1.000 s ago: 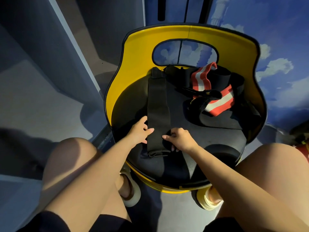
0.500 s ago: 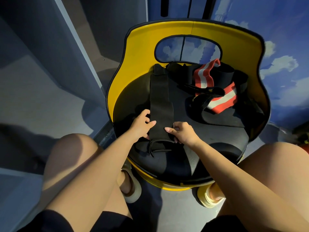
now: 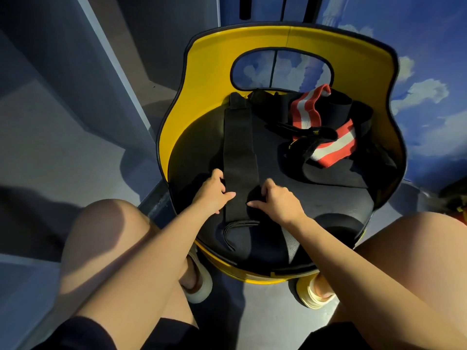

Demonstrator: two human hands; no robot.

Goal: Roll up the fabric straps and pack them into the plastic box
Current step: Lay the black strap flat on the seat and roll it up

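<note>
Two hands sit on one black strap point(image 3: 238, 150), one on each side of it. I see the strap lying flat on the black seat point(image 3: 328, 195) of a yellow chair point(image 3: 209, 79). Its long way runs straight away from me, from the near end by my knees up to the chair back. My left hand point(image 3: 213, 194) is at the strap's left edge, with its thumb laid over the top. My right hand point(image 3: 276, 199) is at the right edge, fingers curled, pinching the cloth. Both hands are just as near to the strap, and both are close to its near end, where a thin loop point(image 3: 233, 229) hangs out. I think the roll should start from that near end and go away from me, along the strap. More straps, one red and white point(image 3: 333, 145), lie in a pile at the back right of the seat, apart from my hands. I cannot see the plastic box anywhere.
</note>
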